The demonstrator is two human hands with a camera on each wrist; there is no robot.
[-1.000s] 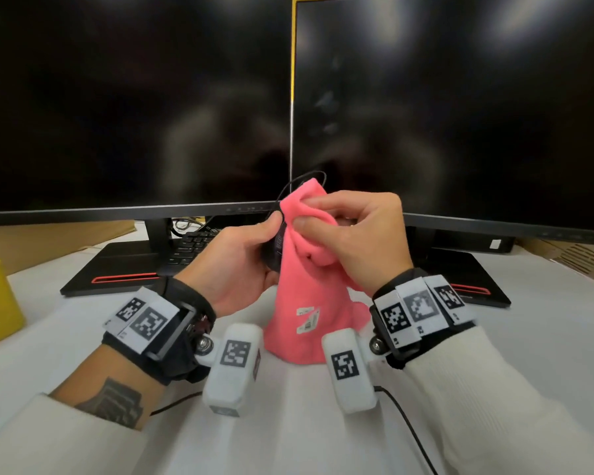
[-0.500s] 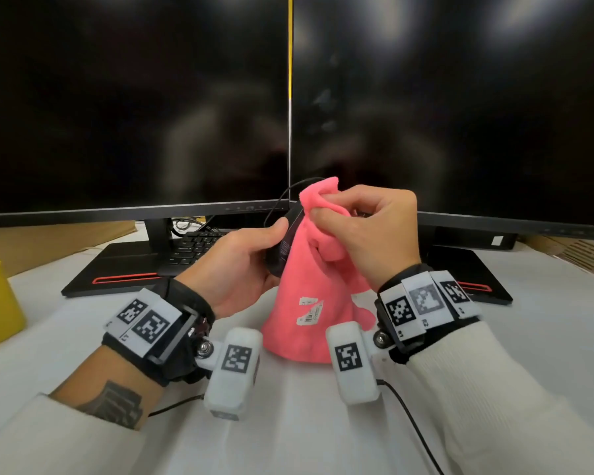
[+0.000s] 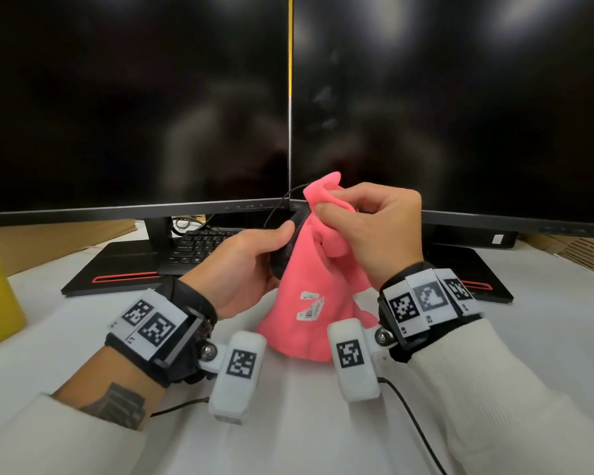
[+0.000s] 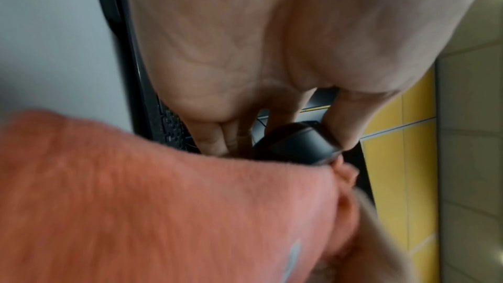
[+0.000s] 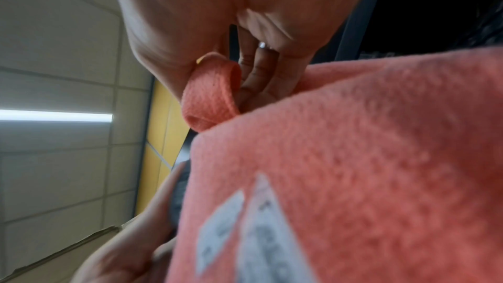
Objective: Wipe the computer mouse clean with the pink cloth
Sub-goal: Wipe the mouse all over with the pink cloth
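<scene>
White desk [image 3: 306, 423], two dark monitors [image 3: 134, 97] behind. L hand [image 3: 244, 269] grips black mouse [image 3: 288, 248]; R hand [image 3: 374, 231] pinches pink cloth [image 3: 306, 310] against it.

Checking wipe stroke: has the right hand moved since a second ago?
Yes. The right hand moved up and rightward against the monitor's bottom edge, dragging the cloth.

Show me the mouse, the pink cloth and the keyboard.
mouse [image 4: 295, 144], left wrist view, its rounded black body.
pink cloth [image 3: 299, 269], head view, its hanging middle.
keyboard [image 3: 199, 246], head view, its keys.
</scene>
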